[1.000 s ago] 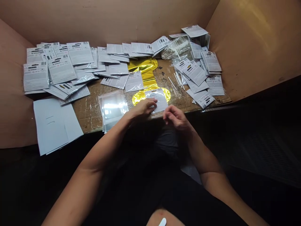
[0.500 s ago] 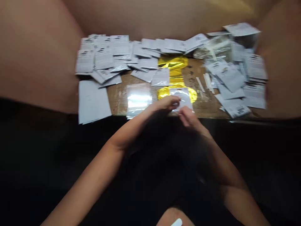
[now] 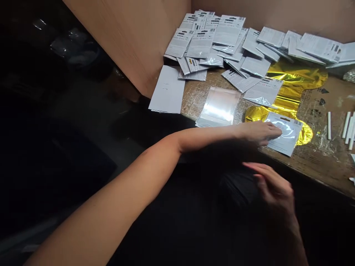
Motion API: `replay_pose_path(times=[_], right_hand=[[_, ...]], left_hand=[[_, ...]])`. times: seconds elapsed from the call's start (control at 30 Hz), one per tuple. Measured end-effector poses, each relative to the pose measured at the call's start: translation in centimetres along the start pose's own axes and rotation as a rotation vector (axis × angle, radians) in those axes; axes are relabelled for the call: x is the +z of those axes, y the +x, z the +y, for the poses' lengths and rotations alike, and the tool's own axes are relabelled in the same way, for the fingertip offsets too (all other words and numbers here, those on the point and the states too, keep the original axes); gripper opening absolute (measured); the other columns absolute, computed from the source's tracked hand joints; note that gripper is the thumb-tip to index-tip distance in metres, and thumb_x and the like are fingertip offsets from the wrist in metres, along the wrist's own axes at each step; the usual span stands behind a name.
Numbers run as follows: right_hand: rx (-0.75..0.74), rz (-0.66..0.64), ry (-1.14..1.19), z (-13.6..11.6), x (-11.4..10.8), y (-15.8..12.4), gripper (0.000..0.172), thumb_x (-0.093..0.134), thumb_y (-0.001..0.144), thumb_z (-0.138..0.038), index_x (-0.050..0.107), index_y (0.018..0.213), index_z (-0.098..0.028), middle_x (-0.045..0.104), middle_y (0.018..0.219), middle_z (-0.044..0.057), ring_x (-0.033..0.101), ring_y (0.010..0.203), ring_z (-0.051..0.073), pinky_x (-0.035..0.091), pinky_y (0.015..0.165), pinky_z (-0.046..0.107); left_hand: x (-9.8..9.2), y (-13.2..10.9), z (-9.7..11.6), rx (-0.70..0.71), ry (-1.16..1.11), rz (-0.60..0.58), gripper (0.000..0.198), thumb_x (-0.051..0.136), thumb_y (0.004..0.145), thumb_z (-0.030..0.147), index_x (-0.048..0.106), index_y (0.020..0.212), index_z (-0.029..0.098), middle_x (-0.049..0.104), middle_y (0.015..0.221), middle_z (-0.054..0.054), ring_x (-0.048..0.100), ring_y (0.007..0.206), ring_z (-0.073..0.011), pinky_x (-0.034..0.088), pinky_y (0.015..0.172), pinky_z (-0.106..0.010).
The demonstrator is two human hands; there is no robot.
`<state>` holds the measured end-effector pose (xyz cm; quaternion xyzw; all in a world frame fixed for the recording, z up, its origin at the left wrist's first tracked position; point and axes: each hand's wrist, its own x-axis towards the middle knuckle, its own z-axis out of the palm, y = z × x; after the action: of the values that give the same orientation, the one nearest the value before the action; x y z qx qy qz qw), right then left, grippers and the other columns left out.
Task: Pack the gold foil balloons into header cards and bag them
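Note:
A white printed card in a clear hang-hole packet (image 3: 290, 129) lies near the table's front edge, over the lower end of a gold foil balloon (image 3: 294, 98). My left hand (image 3: 263, 133) is closed at the packet's left side, its fingers bent over that edge and thumb hidden. Off the table's front edge, nearer my body, is my right hand (image 3: 274, 184). Its fingers are stretched and slightly blurred, the thumb stands apart, and I see nothing in it. Left of the balloon lies a stack of clear plastic sleeves (image 3: 220, 103).
Several filled packets (image 3: 205, 42) are heaped along the back. Blank white sheets (image 3: 168, 90) overhang the front edge at left. White sticks (image 3: 346, 125) lie at right. A cardboard wall (image 3: 133, 37) rises on the left, another (image 3: 263, 13) at the back.
The view has swung left, so the table now sits further right. My right hand has drawn back from the packet toward my body. My left hand stays at the packet's left side.

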<state>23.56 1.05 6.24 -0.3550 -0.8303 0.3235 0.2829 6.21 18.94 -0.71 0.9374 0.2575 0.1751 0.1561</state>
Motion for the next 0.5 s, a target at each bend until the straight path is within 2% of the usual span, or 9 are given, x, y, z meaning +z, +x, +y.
replay_pose_path(times=[0.07,0.13,0.2,0.23,0.3,0.37,0.43,0.5], right_hand=[[-0.455,-0.275,0.206,-6.7,2.9,5.6,0.046,0.048,0.112,-0.042,0.062,0.153,-0.028,0.070,0.149,0.013,0.068,0.137,0.031,0.054,0.116,0.049],[-0.837,-0.478,0.258,-13.0,5.7,9.8,0.066,0.052,0.110,-0.057,0.046,0.168,-0.025,0.055,0.167,0.012,0.048,0.158,0.030,0.037,0.131,0.049],[-1.031,-0.567,0.239,-16.9,8.0,12.0,0.072,0.054,0.109,-0.060,0.039,0.171,-0.025,0.047,0.172,0.009,0.037,0.165,0.028,0.024,0.137,0.048],[-1.067,-0.564,0.218,-17.7,8.8,12.5,0.073,0.054,0.110,-0.059,0.038,0.172,-0.025,0.048,0.172,0.009,0.036,0.165,0.027,0.019,0.138,0.049],[-1.057,-0.495,0.166,-17.0,9.9,12.9,0.070,0.054,0.111,-0.051,0.035,0.173,-0.023,0.053,0.167,0.012,0.045,0.160,0.027,0.015,0.139,0.053],[-0.998,-0.436,0.091,-14.3,10.2,12.8,0.071,0.055,0.111,-0.044,0.031,0.175,-0.022,0.059,0.162,0.014,0.053,0.155,0.029,0.013,0.139,0.058],[-0.963,-0.435,-0.005,-11.2,9.3,12.3,0.076,0.058,0.110,-0.039,0.025,0.176,-0.023,0.059,0.162,0.014,0.054,0.153,0.031,0.015,0.139,0.060],[-0.904,-0.385,-0.127,-8.1,7.2,11.2,0.082,0.063,0.107,-0.037,0.021,0.177,-0.027,0.054,0.166,0.013,0.052,0.155,0.033,0.019,0.138,0.062]], left_hand=[[-0.6,-0.6,1.2,-0.095,0.050,0.010,0.045,0.050,0.099,0.010,0.066,0.141,0.007,0.056,0.158,-0.025,0.053,0.144,-0.0337,0.051,0.109,-0.050],[-1.4,-1.0,2.3,-0.104,0.103,-0.069,0.051,0.047,0.102,0.014,0.059,0.151,0.005,0.045,0.168,-0.027,0.047,0.151,-0.0320,0.046,0.116,-0.048],[-2.2,-1.1,2.9,-0.096,0.150,-0.168,0.056,0.042,0.105,0.018,0.053,0.157,0.002,0.039,0.171,-0.029,0.043,0.157,-0.0289,0.039,0.122,-0.042],[-2.5,-1.0,3.1,-0.088,0.177,-0.199,0.059,0.040,0.105,0.019,0.051,0.160,0.001,0.037,0.172,-0.030,0.042,0.158,-0.0269,0.037,0.123,-0.038],[-2.9,-0.9,3.5,-0.086,0.240,-0.227,0.061,0.037,0.106,0.022,0.048,0.162,0.001,0.036,0.173,-0.028,0.043,0.158,-0.0230,0.034,0.122,-0.031],[-3.2,-0.9,3.7,-0.117,0.292,-0.227,0.061,0.037,0.106,0.023,0.048,0.164,0.005,0.038,0.174,-0.023,0.045,0.156,-0.0197,0.036,0.119,-0.027],[-3.5,-1.3,3.8,-0.151,0.312,-0.224,0.059,0.035,0.107,0.024,0.052,0.162,0.009,0.039,0.175,-0.020,0.045,0.156,-0.0168,0.038,0.117,-0.026],[-4.1,-2.1,3.6,-0.179,0.324,-0.260,0.055,0.032,0.109,0.025,0.062,0.154,0.013,0.040,0.174,-0.022,0.043,0.158,-0.0163,0.038,0.118,-0.028]])
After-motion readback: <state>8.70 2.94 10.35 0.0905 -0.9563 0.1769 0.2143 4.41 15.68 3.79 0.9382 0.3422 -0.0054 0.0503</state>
